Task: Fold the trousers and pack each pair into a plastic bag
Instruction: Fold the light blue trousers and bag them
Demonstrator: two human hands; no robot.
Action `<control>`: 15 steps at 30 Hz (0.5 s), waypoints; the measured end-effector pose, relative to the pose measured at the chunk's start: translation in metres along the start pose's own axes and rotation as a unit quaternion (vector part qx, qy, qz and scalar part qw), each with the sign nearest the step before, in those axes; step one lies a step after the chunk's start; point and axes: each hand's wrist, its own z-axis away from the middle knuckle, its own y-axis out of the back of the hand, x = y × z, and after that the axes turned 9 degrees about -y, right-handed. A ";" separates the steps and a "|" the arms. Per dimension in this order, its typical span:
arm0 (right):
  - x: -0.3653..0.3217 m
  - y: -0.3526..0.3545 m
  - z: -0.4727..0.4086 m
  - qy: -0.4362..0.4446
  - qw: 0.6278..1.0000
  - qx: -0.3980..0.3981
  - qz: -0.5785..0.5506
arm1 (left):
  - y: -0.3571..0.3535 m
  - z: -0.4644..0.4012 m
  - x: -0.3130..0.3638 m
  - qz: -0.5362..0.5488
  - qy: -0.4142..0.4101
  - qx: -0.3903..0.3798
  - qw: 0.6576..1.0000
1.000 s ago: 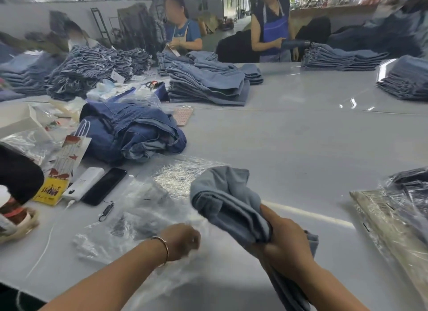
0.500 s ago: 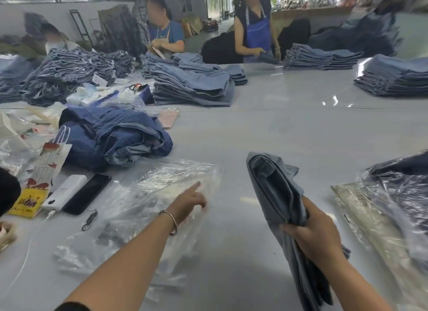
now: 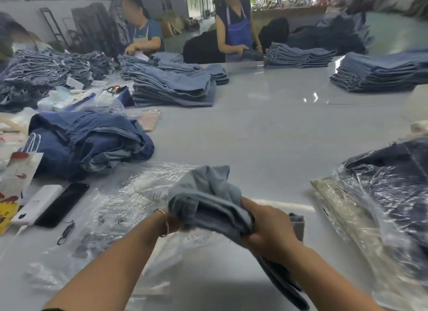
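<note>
My right hand [image 3: 268, 227] grips a folded pair of light blue trousers [image 3: 208, 199] low in the middle of the view, the folded end pointing left and the rest hanging down towards me. My left hand [image 3: 173, 220] is at that folded end. Only its wrist with a bracelet and a strip of the hand show; the fingers are hidden behind the cloth. Beneath and to the left lies a loose pile of clear plastic bags [image 3: 120, 209] on the grey table [image 3: 266, 137].
Bagged dark trousers [image 3: 393, 195] lie at the right. A heap of dark blue jeans [image 3: 88, 139], a black phone [image 3: 62, 204] and a white power bank [image 3: 37, 206] sit at the left. Folded denim stacks [image 3: 171, 88] [image 3: 375, 74] and two people are across the table.
My right hand has swung the trousers back left, over the plastic bags. My left hand, which reached out flat over the bags, has drawn back to the trousers' folded end.
</note>
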 end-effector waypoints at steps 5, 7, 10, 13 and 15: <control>0.009 -0.020 0.003 0.051 0.990 -0.078 0.109 | 0.027 0.021 0.012 0.055 0.060 0.056 0.995; 0.009 -0.025 0.004 0.080 0.979 -0.104 0.157 | 0.037 0.024 0.016 0.116 0.038 0.058 0.991; 0.006 -0.036 0.008 0.137 0.959 -0.138 0.205 | 0.033 0.024 0.031 0.005 -0.030 0.107 0.994; 0.003 -0.045 0.011 0.160 0.957 -0.131 0.205 | 0.003 0.027 0.057 -0.169 -0.135 0.081 0.973; 0.002 -0.047 0.010 0.168 0.959 -0.099 0.207 | -0.015 0.030 0.063 -0.299 -0.180 0.045 0.936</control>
